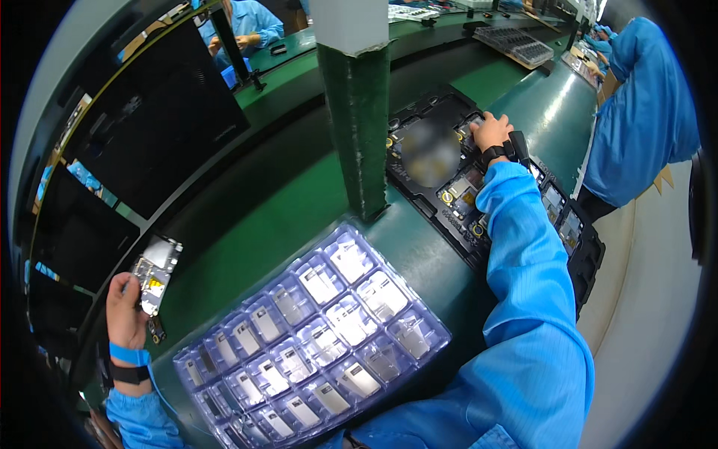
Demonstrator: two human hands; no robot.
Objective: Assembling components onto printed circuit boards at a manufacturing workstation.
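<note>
My left hand point(126, 310), at the left, is closed on a phone circuit board point(155, 271) held upright, thumb across its lower edge. The board has a silver plate, a yellow patch and a small part point(156, 329) hanging below. A blue band and a black strap circle that wrist. My right hand point(493, 133) reaches to the far side of a black tray point(465, 243) holding several phone boards. Its fingers are bent and apart, with the fingertips at a board point(468, 129) in a compartment; no held thing shows. A blurred patch hides part of the tray.
A clear plastic tray point(443, 334) with several silver plates lies in front of me. Behind it a green and white post point(359, 135) rises from the green bench. Dark panels point(161, 112) stand at left. A person in blue point(636, 112) is close at right; others work farther off.
</note>
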